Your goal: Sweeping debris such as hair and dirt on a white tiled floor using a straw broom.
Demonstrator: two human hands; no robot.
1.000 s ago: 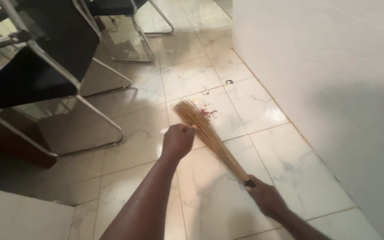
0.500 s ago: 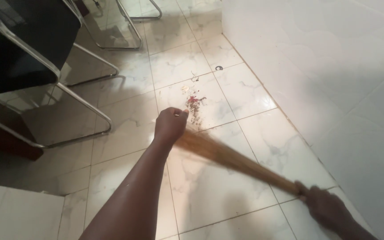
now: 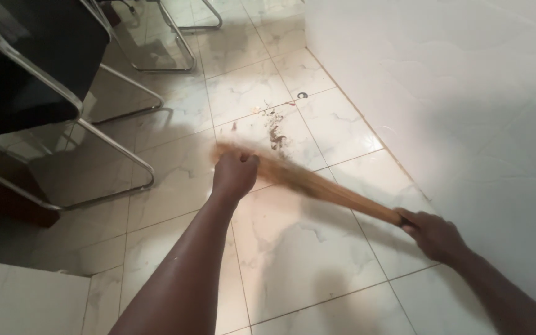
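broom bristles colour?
Tan, straw-coloured broom, blurred in the head view.

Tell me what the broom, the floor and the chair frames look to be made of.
Broom: looks like a bundle of thin, dry tan plant sticks, matte; it is motion-blurred. Floor: glazed tile with a marble pattern, likely ceramic; it is glossy, with reflections and grout lines. Chair frame: bent metal tube, shiny, probably chromed.
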